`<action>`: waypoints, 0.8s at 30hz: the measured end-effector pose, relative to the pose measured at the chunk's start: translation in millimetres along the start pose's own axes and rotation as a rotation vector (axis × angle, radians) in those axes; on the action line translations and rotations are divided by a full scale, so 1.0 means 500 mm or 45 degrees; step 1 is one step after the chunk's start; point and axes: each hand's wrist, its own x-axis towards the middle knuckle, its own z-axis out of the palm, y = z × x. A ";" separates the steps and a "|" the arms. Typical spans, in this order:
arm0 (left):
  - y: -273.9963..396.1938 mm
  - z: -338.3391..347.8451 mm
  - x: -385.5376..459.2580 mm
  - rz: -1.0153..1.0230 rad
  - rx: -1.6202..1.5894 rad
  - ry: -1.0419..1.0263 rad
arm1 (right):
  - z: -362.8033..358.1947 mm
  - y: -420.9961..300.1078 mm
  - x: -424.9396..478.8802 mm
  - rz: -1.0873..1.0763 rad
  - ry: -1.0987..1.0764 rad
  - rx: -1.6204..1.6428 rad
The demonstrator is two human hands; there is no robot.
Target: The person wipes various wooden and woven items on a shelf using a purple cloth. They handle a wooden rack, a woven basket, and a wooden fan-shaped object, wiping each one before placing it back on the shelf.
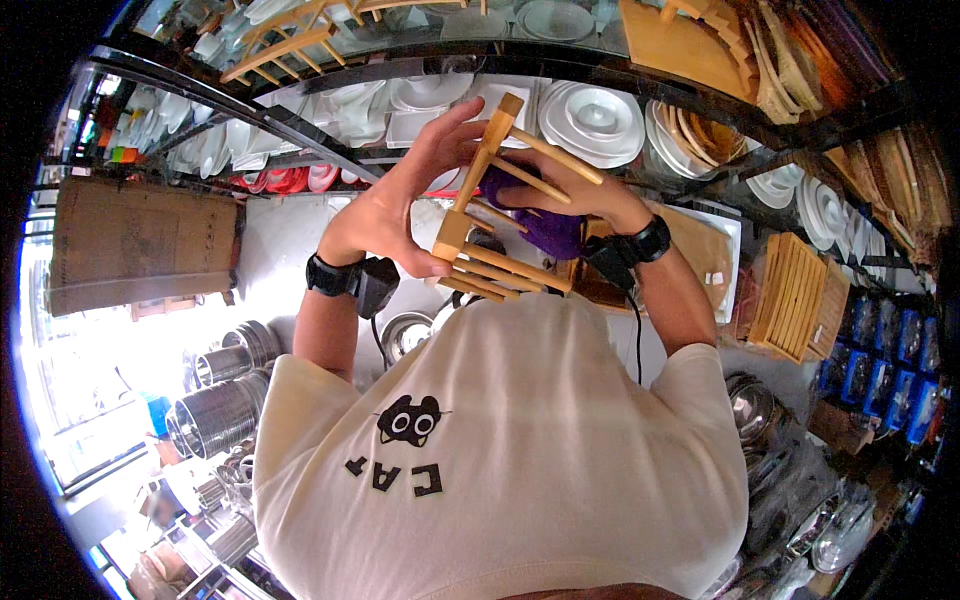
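A light wooden dowel rack (455, 234) is held up in front of my chest, its rods slanting down to the right. My left hand (409, 180) spans its left side. The thumb lies against the lower block, and the fingers reach behind the upper bar. Behind the upper rods, my right hand (577, 187) has a purple cloth (553, 234) bunched in it, close to the rack. Rods and cloth hide part of the right fingers, so whether they also grip the rack is unclear. Both wrists wear black straps with small devices.
Ahead, glass shelves carry white plates (592, 112), wooden boards and more dowel racks (285, 52). A cardboard box (142, 247) stands at left, above stacked metal pots (217, 412). At right are a slatted wooden crate (780, 292), a white tray (727, 277) and blue-packaged goods (885, 375).
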 end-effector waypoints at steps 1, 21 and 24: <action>0.000 0.000 -0.005 -0.002 -0.033 0.004 | 0.005 0.002 -0.004 0.031 0.005 0.012; 0.005 -0.003 -0.027 0.145 -0.432 0.356 | 0.026 -0.077 0.012 0.596 -0.175 0.099; -0.001 0.000 -0.031 0.153 -0.400 0.348 | 0.043 -0.050 0.006 0.344 -0.102 -0.001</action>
